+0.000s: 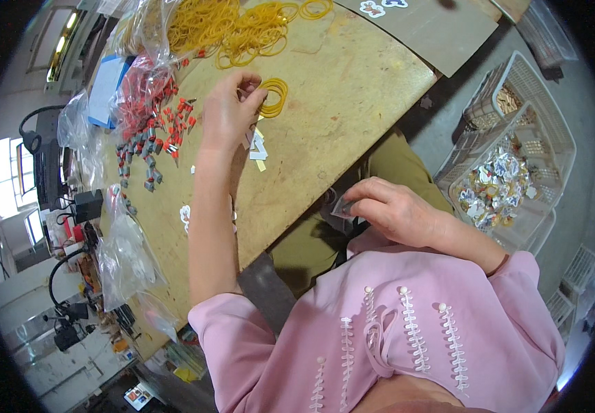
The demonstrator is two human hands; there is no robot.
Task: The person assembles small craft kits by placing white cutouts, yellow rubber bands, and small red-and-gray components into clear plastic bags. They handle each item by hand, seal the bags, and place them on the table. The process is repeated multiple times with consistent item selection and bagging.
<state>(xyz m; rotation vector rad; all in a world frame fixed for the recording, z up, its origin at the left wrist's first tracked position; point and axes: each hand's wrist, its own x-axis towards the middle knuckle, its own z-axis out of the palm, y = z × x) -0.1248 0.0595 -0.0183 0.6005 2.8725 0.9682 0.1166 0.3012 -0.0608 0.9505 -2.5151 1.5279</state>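
My left hand [227,113] is over the table with thumb and fingers pinched on a few looped yellow rubber bands [282,103]. Under its wrist lie small white and pale yellow paper slips [259,150]. At the table's near edge, above my lap, my right hand [395,212] pinches a small clear plastic bag [342,206]. What the bag holds, if anything, I cannot make out. Left of my left hand, small red pointed pieces [180,120] and grey pieces [147,148] are scattered.
A heap of yellow rubber bands [204,26] lies at the table's far side. Clear plastic bags [126,251] sit along the left. On the right stands a plastic crate [545,141] with packed bags [497,182]. A grey board [435,31] lies at the far right.
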